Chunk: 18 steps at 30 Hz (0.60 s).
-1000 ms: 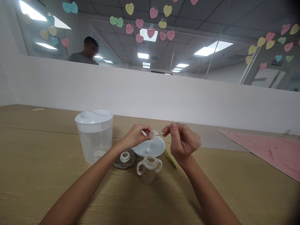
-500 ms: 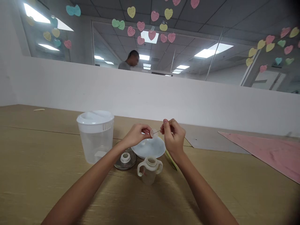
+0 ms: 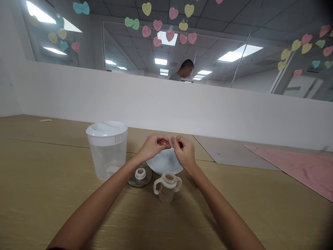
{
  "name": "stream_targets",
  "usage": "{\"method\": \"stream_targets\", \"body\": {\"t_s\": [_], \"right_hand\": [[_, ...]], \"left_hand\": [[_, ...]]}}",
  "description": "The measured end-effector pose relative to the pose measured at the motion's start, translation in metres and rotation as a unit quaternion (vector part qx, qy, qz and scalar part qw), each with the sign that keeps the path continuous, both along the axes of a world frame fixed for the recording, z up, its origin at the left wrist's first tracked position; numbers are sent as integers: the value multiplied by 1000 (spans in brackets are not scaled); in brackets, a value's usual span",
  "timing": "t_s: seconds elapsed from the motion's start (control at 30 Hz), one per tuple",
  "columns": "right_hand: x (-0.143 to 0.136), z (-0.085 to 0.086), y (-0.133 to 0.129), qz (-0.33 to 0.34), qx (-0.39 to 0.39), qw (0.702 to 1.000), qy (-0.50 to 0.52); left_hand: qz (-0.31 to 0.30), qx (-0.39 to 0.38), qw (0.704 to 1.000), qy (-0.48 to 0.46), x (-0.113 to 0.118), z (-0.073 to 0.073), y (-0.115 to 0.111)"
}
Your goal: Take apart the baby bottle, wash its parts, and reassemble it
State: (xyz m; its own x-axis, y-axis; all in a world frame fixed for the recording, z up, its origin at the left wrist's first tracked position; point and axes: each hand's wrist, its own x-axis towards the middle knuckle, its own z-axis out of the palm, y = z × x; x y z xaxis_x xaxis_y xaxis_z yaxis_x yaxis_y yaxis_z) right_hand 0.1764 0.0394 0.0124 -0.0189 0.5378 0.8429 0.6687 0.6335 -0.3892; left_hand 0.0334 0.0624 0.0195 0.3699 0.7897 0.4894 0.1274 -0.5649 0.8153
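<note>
Above the white bowl, my left hand pinches a small translucent round piece at its fingertips. My right hand is closed right against the other side of that piece, so the two sets of fingers almost meet. The thin rod in my right hand is largely hidden by its fingers. In front of the bowl, a translucent two-handled baby bottle stands upright with its mouth uncovered. A glass lid with a white knob lies left of the bottle, partly behind my left forearm.
A clear bucket with a white lid stands on the left. Pink cloth lies at the right edge, near a grey board. At the back is a white wall with windows above; a person shows through the glass.
My right hand has moved left, up against the round piece, and the rod that showed between the hands is now mostly covered. The person behind the glass has shifted right.
</note>
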Motion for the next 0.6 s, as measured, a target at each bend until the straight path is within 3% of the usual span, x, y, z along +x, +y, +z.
{"method": "stream_targets", "body": {"t_s": [0.27, 0.6], "right_hand": [[14, 22, -9, 0, -28, 997, 73], [19, 25, -7, 75, -15, 995, 66]], "left_hand": [[2, 3, 1000, 2, 1, 4, -6], [-65, -24, 998, 8, -3, 5, -4]]}}
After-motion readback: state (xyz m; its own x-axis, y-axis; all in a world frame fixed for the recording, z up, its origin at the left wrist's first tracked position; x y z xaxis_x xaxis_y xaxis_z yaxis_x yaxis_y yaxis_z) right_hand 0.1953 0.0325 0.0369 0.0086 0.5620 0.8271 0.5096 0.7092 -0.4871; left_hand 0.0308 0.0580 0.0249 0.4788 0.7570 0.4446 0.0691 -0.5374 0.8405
